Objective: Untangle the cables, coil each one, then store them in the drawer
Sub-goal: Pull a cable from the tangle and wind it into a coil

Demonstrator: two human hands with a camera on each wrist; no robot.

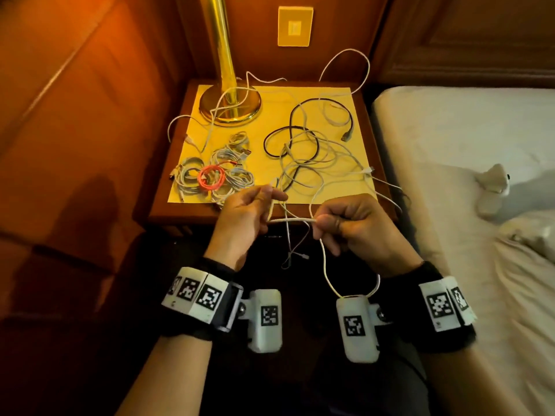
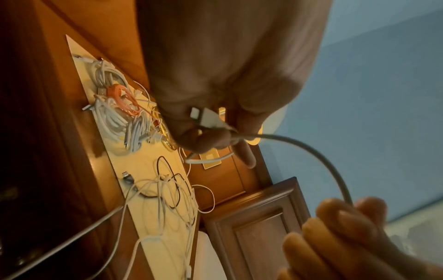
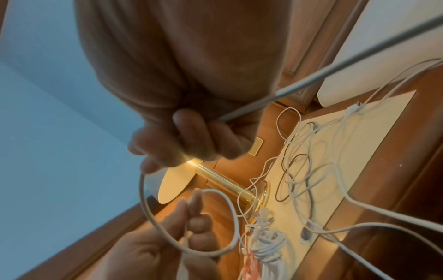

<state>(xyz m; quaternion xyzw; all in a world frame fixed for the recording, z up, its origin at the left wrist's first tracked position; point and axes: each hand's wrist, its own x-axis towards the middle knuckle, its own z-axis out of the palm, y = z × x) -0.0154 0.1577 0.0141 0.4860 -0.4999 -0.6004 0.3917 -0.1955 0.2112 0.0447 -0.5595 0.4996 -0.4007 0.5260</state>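
Both hands hold one white cable (image 1: 292, 220) in front of the nightstand's near edge. My left hand (image 1: 252, 211) pinches its plug end (image 2: 203, 117) between thumb and fingers. My right hand (image 1: 339, 225) grips the same cable (image 3: 263, 100) a short way along; a loop hangs below it toward the wrist camera. On the nightstand (image 1: 372, 121) a tangle of white cables (image 1: 318, 163) and a black cable (image 1: 288, 139) lies right of centre. Several coiled white cables and a coiled red cable (image 1: 210, 177) sit at the front left.
A brass lamp base (image 1: 229, 105) stands at the back left of the nightstand, with white cable draped over it. A wall plate (image 1: 295, 26) is behind. A bed (image 1: 465, 163) lies to the right and wood panelling to the left.
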